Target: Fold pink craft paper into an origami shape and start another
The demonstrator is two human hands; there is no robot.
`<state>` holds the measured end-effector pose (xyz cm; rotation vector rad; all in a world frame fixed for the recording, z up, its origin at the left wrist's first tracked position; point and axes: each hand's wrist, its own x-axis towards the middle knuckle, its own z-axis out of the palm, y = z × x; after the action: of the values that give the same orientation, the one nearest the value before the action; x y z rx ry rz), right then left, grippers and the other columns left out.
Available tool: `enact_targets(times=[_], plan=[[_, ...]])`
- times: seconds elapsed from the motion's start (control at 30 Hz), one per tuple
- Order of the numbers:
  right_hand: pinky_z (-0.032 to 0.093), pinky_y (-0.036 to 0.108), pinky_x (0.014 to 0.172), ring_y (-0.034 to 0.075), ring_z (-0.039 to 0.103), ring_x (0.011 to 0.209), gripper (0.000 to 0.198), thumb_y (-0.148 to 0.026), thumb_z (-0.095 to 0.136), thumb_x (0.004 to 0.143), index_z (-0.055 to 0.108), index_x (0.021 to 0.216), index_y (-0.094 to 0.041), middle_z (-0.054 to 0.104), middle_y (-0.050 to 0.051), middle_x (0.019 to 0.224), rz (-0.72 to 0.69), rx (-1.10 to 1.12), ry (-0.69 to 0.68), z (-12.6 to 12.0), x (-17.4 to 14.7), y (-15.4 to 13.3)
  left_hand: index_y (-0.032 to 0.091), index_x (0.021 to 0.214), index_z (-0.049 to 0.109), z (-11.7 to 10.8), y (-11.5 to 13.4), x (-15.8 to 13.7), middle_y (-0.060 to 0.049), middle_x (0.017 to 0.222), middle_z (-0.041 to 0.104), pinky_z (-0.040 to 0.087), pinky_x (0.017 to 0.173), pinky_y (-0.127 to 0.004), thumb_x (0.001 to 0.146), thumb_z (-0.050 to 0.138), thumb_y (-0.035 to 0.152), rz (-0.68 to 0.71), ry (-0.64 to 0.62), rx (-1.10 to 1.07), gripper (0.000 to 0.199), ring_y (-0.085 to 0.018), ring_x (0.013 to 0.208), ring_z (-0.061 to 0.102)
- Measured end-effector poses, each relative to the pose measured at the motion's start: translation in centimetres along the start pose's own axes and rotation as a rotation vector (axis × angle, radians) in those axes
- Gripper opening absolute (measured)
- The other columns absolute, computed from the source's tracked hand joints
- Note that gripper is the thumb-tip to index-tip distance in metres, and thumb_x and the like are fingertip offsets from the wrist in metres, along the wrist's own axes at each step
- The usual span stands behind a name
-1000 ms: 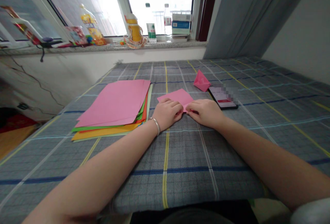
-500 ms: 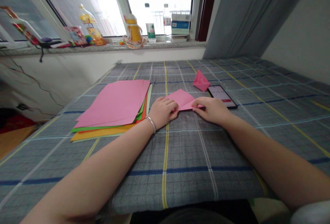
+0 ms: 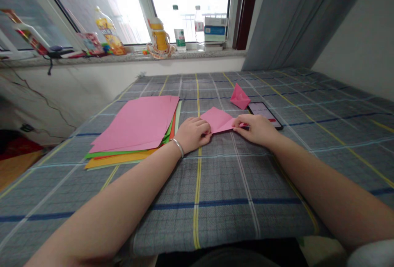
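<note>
A folded sheet of pink paper [image 3: 217, 119] lies between my hands on the plaid cloth. My left hand [image 3: 193, 133], with a silver bangle at the wrist, is closed on the paper's left corner, its fingers curled. At the right side, my right hand [image 3: 254, 128] pinches the paper's edge between thumb and fingers. Just beyond stands a small folded pink paper shape [image 3: 240, 97]. A phone [image 3: 266, 115] with its screen lit lies partly behind my right hand. The paper's two ends are hidden under my fingers.
To the left lies a stack of coloured paper [image 3: 138, 121], pink on top with green and orange below. The plaid cloth [image 3: 221, 176] covers the table. Bottles, a yellow cup [image 3: 160, 37] and boxes [image 3: 214, 29] stand on the windowsill, beside a grey curtain [image 3: 277, 21].
My right hand has shifted slightly to the right along the paper's edge. My left hand has moved a little left, still on its corner.
</note>
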<state>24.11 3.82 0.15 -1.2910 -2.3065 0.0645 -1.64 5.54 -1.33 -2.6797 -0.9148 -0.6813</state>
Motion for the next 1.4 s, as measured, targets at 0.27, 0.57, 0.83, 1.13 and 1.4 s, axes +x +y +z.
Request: enact_targets(times=[0.27,0.57,0.83,1.13,1.4], plan=[[0.041,0.028,0.071,0.019,0.063,0.082,0.008,-0.027,0.056,0.084,0.063,0.083,-0.023,0.07,0.001,0.087,-0.092,-0.015,-0.043,0.7,0.0,-0.9,0.018,0.089,0.059,0.5,0.2,0.0,-0.003,0.088,0.068,0.044,0.078,-0.031,0.089,0.056,0.034,0.089,-0.057,0.059,0.016,-0.019,0.084,0.063],[0.042,0.028,0.071,0.018,0.063,0.082,0.007,-0.027,0.057,0.084,0.063,0.084,-0.023,0.07,0.001,0.088,-0.061,-0.014,-0.033,0.5,0.1,-0.4,0.018,0.079,0.061,0.1,-0.2,0.0,-0.002,0.079,0.068,0.044,0.077,-0.03,0.089,0.059,0.035,0.067,-0.013,0.119,0.02,-0.017,0.075,0.063],[0.042,0.028,0.07,0.019,0.063,0.08,0.007,-0.028,0.058,0.084,0.063,0.083,-0.023,0.07,0.0,0.087,-0.033,0.002,-0.019,0.2,0.1,0.4,0.017,0.076,0.061,0.0,-0.3,-0.1,-0.002,0.078,0.068,0.045,0.079,-0.03,0.089,0.056,0.032,0.063,-0.032,0.099,0.02,-0.017,0.075,0.063],[0.044,0.028,0.072,0.018,0.063,0.081,0.008,-0.028,0.057,0.084,0.063,0.083,-0.023,0.069,0.001,0.086,-0.12,0.072,-0.043,1.2,0.1,-0.4,0.019,0.116,0.062,0.7,1.2,0.1,-0.006,0.115,0.069,0.046,0.088,-0.033,0.094,0.049,0.039,0.041,-0.123,0.034,0.033,-0.02,0.101,0.065],[0.044,0.028,0.075,0.018,0.064,0.083,0.006,-0.025,0.058,0.082,0.063,0.082,-0.023,0.07,0.001,0.087,-0.17,0.023,-0.026,0.7,0.1,-0.3,0.019,0.11,0.067,1.1,0.4,0.1,-0.005,0.117,0.068,0.046,0.088,-0.033,0.097,0.043,0.029,0.065,-0.151,0.096,0.029,-0.019,0.1,0.067]])
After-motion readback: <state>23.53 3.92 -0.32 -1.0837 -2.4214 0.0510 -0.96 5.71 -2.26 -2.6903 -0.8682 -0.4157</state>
